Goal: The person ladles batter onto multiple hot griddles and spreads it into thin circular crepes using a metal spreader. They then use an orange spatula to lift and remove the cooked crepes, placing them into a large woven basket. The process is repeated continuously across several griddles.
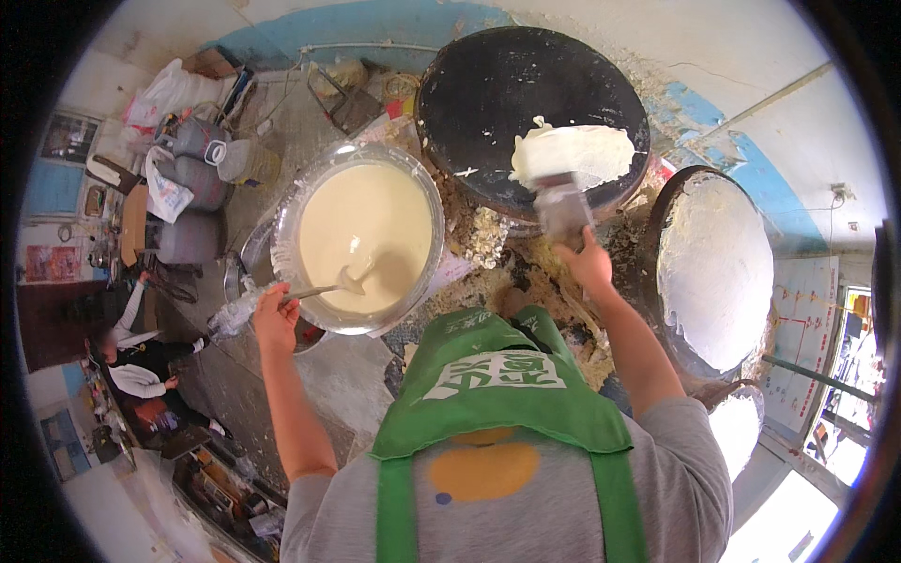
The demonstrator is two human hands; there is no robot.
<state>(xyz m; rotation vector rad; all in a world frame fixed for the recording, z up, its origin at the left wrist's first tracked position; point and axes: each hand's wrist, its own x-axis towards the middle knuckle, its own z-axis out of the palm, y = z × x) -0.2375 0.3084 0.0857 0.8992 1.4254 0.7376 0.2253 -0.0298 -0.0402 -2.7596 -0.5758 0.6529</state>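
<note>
My left hand (273, 320) grips a metal ladle (320, 289), whose bowl end dips into pale batter (362, 211). The batter fills a wide metal basin (287, 232) with smeared sides. A blurred flat scraper (565, 211) is held in my right hand (590, 264). Its far edge meets the near side of a patch of batter (574, 153) spread on a round black griddle (521, 84). The patch lies towards the griddle's right front, and most of the dark surface beyond it is bare.
To the right, a second griddle (714, 274) is covered by a white sheet of batter; a third round griddle (738, 429) is partly visible below it. Crusted batter scraps (486, 236) lie between basin and griddle. Plastic containers (190, 176) stand left. Another person (144, 362) is farther off.
</note>
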